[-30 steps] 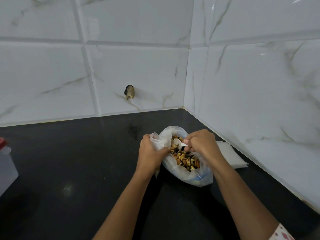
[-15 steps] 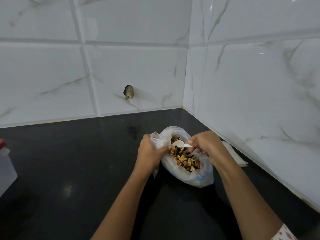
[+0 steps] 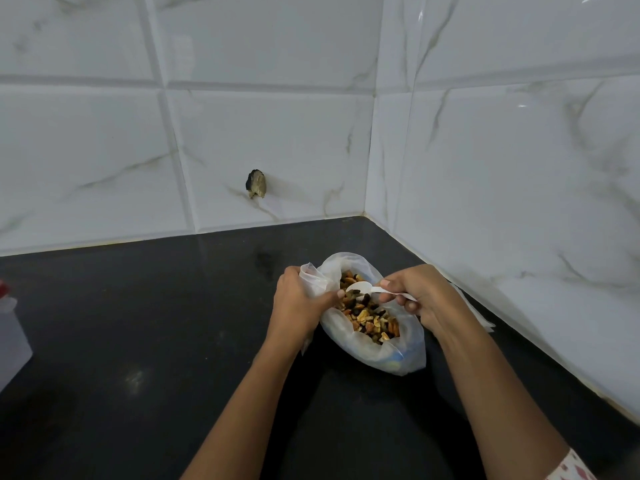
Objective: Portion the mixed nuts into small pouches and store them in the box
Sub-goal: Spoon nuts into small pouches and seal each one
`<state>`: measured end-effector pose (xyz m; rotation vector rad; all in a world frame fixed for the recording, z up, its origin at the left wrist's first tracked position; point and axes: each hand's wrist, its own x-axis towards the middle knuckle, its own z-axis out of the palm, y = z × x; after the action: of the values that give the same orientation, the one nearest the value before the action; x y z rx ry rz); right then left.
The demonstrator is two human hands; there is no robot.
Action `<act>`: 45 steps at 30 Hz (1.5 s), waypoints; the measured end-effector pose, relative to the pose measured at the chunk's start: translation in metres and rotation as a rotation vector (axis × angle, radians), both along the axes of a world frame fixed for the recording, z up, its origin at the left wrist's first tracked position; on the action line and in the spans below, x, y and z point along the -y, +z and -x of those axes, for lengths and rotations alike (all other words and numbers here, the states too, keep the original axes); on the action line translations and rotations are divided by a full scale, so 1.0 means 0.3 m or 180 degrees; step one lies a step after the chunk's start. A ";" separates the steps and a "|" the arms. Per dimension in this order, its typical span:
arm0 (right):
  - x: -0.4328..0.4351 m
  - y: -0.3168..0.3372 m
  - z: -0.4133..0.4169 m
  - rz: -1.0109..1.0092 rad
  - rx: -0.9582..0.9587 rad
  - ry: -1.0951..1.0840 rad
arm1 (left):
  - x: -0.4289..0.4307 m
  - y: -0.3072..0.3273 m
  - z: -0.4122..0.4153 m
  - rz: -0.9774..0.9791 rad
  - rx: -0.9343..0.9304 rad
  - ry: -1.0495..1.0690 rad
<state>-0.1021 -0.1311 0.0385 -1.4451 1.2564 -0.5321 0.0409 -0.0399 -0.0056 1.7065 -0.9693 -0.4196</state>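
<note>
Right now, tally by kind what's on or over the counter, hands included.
Hands: 2, left hand and right hand
bag of mixed nuts: 1
white spoon: 1
pile of flat pouches: 1
translucent red-capped container: 1
Total: 6

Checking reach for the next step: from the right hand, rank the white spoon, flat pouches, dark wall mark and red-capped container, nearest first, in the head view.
From the right hand:
1. white spoon, pinched in its fingers.
2. flat pouches, just right of it, by the side wall.
3. dark wall mark, on the back wall, up and left.
4. red-capped container, at the far left edge.
</note>
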 end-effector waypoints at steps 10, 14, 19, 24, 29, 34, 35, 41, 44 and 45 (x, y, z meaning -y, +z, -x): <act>0.012 0.008 0.019 0.0163 0.0396 -0.0136 | -0.016 0.026 0.009 0.0014 0.0173 -0.0283; -0.038 0.021 0.009 0.0758 0.1031 0.0030 | -0.014 0.020 -0.003 0.0105 0.0039 -0.0298; -0.091 0.015 -0.037 0.1821 0.0824 0.0561 | -0.028 0.026 -0.013 0.0336 -0.0172 -0.0428; -0.098 -0.011 -0.065 0.2835 0.0498 0.0829 | -0.032 0.027 -0.014 0.0474 -0.0345 -0.0515; -0.090 -0.031 -0.072 0.3726 0.0529 0.0899 | -0.033 0.024 -0.017 0.0588 -0.0481 -0.0456; -0.094 -0.030 -0.079 0.4317 0.0666 0.0991 | -0.029 0.024 -0.020 0.0597 -0.0506 -0.0398; -0.094 -0.030 -0.078 0.4421 0.0658 0.0938 | -0.030 0.024 -0.020 0.0605 -0.0515 -0.0393; -0.084 -0.025 -0.066 0.4462 0.0647 0.0701 | -0.027 0.021 -0.016 0.0697 -0.0610 -0.0434; -0.082 -0.036 -0.077 0.4556 0.0355 0.1068 | -0.027 0.022 -0.016 0.0726 -0.0624 -0.0452; -0.074 -0.041 -0.076 0.4576 0.0332 0.1081 | -0.027 0.022 -0.018 0.0721 -0.0600 -0.0445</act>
<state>-0.0793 -0.1088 0.0263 -2.6534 0.3744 -1.3810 0.0463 -0.0316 0.0010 1.3749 -0.9621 -0.5313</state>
